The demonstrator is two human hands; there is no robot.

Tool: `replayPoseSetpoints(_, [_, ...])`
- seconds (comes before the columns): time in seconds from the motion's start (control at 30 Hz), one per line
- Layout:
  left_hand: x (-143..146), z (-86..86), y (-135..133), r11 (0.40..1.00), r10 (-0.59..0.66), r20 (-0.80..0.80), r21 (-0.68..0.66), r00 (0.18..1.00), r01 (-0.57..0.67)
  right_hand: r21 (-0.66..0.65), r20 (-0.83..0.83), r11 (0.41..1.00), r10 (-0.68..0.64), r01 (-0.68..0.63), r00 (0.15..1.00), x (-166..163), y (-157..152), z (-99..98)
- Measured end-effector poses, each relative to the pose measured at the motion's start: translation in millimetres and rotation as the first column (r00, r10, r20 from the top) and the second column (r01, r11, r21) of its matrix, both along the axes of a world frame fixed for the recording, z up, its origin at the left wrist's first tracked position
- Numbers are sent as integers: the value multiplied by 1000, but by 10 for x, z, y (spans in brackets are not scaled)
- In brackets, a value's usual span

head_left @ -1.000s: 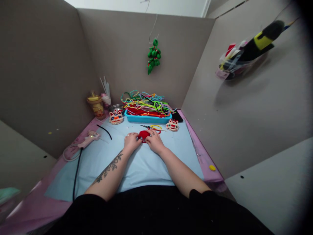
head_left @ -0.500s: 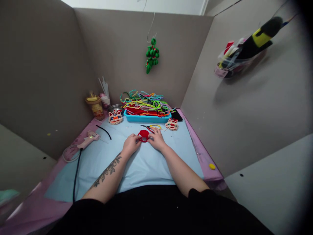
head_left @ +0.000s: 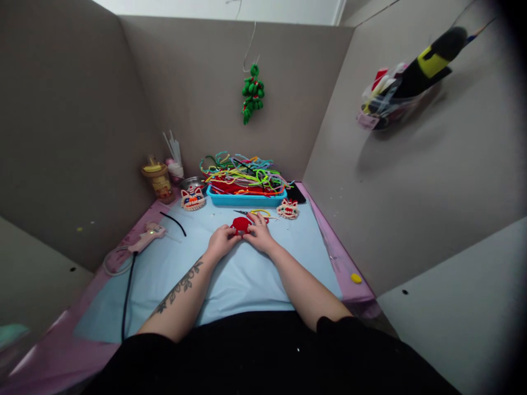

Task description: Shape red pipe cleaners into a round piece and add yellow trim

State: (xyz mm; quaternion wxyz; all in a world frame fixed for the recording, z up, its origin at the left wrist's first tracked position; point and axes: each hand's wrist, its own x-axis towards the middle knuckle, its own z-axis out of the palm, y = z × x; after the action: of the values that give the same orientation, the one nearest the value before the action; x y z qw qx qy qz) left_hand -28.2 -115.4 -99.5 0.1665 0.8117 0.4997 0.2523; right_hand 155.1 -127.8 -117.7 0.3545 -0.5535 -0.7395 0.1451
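Observation:
A small red pipe-cleaner piece (head_left: 240, 224) lies on the light blue mat (head_left: 230, 280) in the middle of the desk. My left hand (head_left: 220, 242) pinches its left edge, fingers closed on it. My right hand (head_left: 258, 235) grips its right side, fingers curled over it. Just behind my right hand lie small scissors with yellow handles (head_left: 254, 213).
A blue tray (head_left: 246, 198) piled with coloured pipe cleaners stands at the back. Two finished lion-face pieces (head_left: 192, 198) (head_left: 287, 209) sit on either side of it. A pink glue gun (head_left: 144, 237) with a black cord lies left. A cup (head_left: 157, 179) stands back left. Grey panels wall the desk.
Both hands have stayed on the red piece and shifted it slightly; the piece looks more closed up than half a second ago. The camera has tilted a little.

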Motion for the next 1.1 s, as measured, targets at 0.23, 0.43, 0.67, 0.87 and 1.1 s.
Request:
replayPoseSetpoints(0.23, [45, 30, -37, 1000, -2, 8, 3, 1000, 2, 115, 72, 991, -78, 69, 994, -76, -51, -20])
replayPoseSetpoints(0.43, [32, 36, -44, 1000, 20, 10, 7, 1000, -20, 104, 91, 991, -94, 84, 991, -94, -80, 19])
replayPoseSetpoints(0.67, [35, -15, 12, 1000, -3, 17, -7, 1000, 3, 83, 37, 984, -158, 155, 987, -109, -99, 61])
replayPoseSetpoints(0.87, [-71, -52, 71, 996, -70, 59, -56, 996, 74, 19, -125, 989, -146, 149, 981, 110, -30, -69])
replayPoseSetpoints(1.1, [-221, -22, 101, 996, 81, 112, 18, 990, -84, 24, -242, 968, -238, 251, 941, 233, 66, -197])
